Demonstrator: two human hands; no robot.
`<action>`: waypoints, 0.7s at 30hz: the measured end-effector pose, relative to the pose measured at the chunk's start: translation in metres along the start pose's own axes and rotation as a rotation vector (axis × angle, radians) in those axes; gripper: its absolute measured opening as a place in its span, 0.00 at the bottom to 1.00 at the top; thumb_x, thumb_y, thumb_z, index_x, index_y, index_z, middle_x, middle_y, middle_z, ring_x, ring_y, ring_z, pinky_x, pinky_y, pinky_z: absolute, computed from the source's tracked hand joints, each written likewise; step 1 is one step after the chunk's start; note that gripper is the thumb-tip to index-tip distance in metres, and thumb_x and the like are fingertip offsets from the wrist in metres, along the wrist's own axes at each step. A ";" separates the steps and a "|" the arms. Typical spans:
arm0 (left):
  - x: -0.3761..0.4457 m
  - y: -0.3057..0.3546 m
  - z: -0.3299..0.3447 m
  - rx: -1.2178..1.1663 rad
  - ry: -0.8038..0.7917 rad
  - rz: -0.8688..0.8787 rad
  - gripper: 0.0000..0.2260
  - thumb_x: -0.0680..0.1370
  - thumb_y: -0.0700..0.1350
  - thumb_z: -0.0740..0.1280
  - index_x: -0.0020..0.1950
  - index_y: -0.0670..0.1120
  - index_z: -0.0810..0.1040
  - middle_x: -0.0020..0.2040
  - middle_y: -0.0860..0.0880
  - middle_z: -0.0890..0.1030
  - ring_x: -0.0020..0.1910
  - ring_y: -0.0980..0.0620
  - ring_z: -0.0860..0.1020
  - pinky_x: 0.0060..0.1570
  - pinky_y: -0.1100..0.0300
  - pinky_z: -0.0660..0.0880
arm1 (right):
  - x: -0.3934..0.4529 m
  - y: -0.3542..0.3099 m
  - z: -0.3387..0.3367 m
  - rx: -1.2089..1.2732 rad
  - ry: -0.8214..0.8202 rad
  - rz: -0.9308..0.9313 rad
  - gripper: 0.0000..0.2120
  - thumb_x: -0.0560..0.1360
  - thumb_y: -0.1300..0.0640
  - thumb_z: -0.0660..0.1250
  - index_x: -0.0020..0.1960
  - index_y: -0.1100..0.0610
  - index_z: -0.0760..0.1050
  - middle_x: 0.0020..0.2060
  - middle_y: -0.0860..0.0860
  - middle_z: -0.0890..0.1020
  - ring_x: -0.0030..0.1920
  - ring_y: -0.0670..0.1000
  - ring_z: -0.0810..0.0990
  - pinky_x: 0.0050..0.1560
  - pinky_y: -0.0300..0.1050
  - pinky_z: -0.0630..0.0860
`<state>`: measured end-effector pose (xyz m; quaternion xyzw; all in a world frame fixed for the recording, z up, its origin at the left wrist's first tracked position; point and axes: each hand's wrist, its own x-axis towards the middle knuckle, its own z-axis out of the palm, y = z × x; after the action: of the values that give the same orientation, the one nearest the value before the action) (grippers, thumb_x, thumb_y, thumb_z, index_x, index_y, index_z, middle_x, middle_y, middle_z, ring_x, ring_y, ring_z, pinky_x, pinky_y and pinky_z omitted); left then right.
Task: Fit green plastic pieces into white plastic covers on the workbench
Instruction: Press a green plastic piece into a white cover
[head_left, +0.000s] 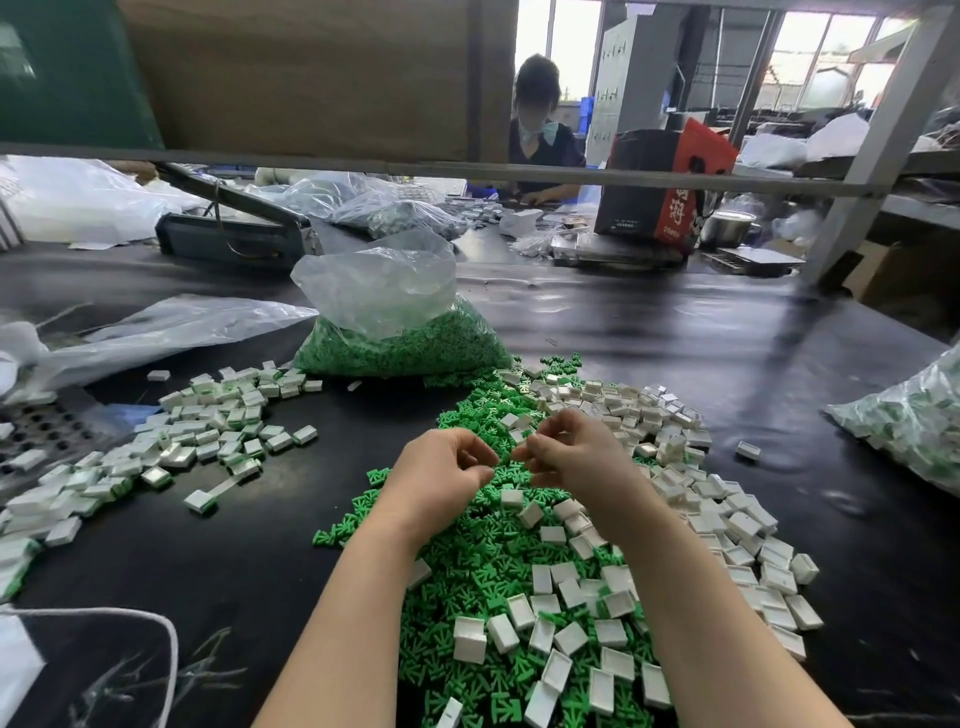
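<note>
My left hand (441, 480) and my right hand (579, 460) hover close together over a loose heap of green plastic pieces (467, 577) on the black workbench (234, 545). Both hands have curled fingers, and their fingertips almost meet. A small green piece shows at the left fingertips, pinched there. Whatever the right fingers enclose is hidden. Empty white covers (727, 519) lie scattered across the heap and to its right. A separate spread of white covers with green inserts (208, 431) lies to the left.
A clear bag full of green pieces (405, 348) stands behind the heap. Another bag of parts (914, 421) lies at the right edge. A perforated tray (36, 431) and a white cord (156, 623) are at left. A person (540, 130) works across the bench.
</note>
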<state>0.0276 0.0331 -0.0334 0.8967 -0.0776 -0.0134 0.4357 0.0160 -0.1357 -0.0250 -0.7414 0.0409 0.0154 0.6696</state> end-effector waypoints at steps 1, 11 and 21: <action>-0.001 0.003 0.001 0.021 -0.015 0.020 0.04 0.75 0.46 0.73 0.42 0.55 0.81 0.39 0.57 0.81 0.38 0.61 0.78 0.35 0.67 0.71 | 0.000 0.000 -0.001 0.004 0.036 -0.010 0.02 0.79 0.65 0.64 0.48 0.60 0.72 0.42 0.57 0.84 0.39 0.50 0.81 0.39 0.41 0.80; -0.010 0.022 0.017 0.212 -0.259 0.172 0.05 0.72 0.47 0.75 0.48 0.54 0.85 0.45 0.57 0.75 0.44 0.58 0.76 0.48 0.61 0.76 | 0.001 0.002 -0.005 0.073 0.121 -0.077 0.06 0.78 0.67 0.65 0.49 0.59 0.78 0.39 0.55 0.86 0.36 0.48 0.80 0.39 0.42 0.79; 0.000 0.011 0.009 -0.361 -0.035 0.023 0.06 0.76 0.40 0.71 0.48 0.51 0.79 0.38 0.51 0.81 0.34 0.57 0.79 0.37 0.63 0.75 | -0.004 -0.003 -0.004 -0.002 0.055 -0.173 0.09 0.76 0.63 0.68 0.46 0.50 0.83 0.40 0.47 0.85 0.39 0.41 0.80 0.33 0.33 0.73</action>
<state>0.0251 0.0191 -0.0304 0.8026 -0.0916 -0.0379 0.5882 0.0121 -0.1388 -0.0217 -0.7431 -0.0049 -0.0628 0.6662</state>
